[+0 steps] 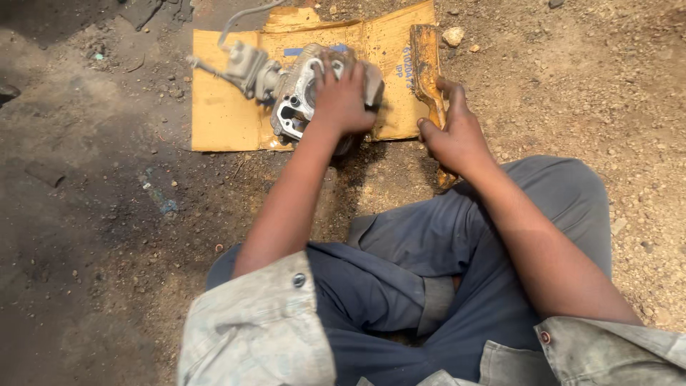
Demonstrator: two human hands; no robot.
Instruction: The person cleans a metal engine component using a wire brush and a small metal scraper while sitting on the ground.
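Outdoor site: bare dirt ground with scattered pebbles, sunlit at right, dark oil-stained soil in shade at left; one pale stone at top

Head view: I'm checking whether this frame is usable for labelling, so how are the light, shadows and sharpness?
Head view: hard sunlight from above, bright on the cardboard sheet and the metal engine part under the left hand; deep shadow darkens the ground at left; the right hand on the wooden piece is sharp, with slight softness toward the edges.
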